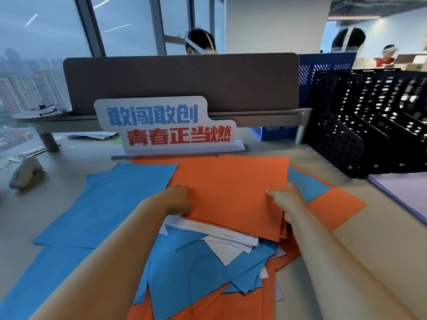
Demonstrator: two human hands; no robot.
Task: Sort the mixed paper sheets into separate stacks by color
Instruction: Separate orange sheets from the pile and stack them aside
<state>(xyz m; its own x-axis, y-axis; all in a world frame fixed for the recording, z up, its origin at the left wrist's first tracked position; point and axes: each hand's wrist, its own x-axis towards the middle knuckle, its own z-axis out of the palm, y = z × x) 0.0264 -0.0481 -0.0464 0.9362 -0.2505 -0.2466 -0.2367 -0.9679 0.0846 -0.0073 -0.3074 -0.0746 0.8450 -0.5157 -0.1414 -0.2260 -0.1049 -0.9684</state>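
Now the left grip (179,199) and right grip (286,200) are each pinching a side edge of the orange sheets (231,192), holding them level over the mixed pile (208,262), toward the far edge of the worktop (369,245).

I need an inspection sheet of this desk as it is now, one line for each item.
Surface: beige desk, mostly under paper.
Job's things: orange sheets on top; blue sheets left; white sheets in the mixed pile; lilac stack right.
Clutter: slogan sign; black file racks.
Grippers: left hand and right hand grip the orange sheets' side edges.
Cables: dark cord on far-left round table.
Surroundings: grey partition, windows, people behind it.
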